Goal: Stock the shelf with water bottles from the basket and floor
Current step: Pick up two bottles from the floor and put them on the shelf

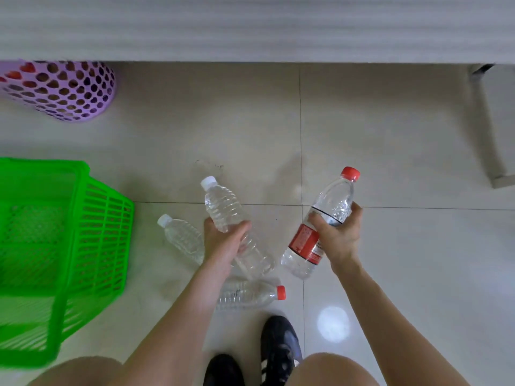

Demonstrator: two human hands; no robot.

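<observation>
Water bottle with white cap (223, 210) is gripped by the left hand (225, 240), the red-labelled bottle (331, 207) is clasped by the right hand (338, 235) at three o'clock of it, a clear floor bottle (184, 238) and a red-capped floor bottle (250, 295) are laid on the tiles near six o'clock, and the green basket (83, 218) is set at nine o'clock.

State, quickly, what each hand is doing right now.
Left hand: grips a white-capped bottle.
Right hand: grips the red-labelled bottle.

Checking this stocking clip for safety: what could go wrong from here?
The clear plastic red-capped bottle lying on the floor sits just ahead of the black shoe; a step could roll it underfoot. Both hands are full, the left hand gripping a clear white-capped ribbed bottle, the right hand a clear red-labelled bottle, so neither could catch a slip.
</observation>
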